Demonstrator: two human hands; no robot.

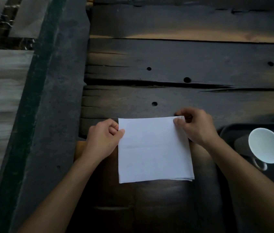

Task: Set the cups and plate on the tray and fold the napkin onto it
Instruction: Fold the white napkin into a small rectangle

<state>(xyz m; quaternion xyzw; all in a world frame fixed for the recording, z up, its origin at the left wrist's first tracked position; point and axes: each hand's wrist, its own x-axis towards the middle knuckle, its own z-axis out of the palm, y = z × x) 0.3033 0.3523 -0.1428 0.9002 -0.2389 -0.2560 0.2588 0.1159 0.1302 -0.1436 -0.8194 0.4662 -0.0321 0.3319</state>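
One white napkin [154,150] lies folded into a near-square on the dark wooden tabletop [183,64], close to the near edge and roughly in the middle of the view; layered edges show at its near right corner. The left hand [103,140] pinches the napkin's left edge near the far corner, thumb against curled fingers. The right hand [196,125] pinches the far right corner between thumb and fingertips, where the layers are slightly lifted. To the right of the napkin, just beside the right forearm, sits one dark tray [230,130], only partly in view at the frame's edge. On it stands one cup [265,146], dark outside and white inside, its handle turned toward the near side. No second cup or plate is visible in view. Left of the tabletop runs a dark ledge [48,115].
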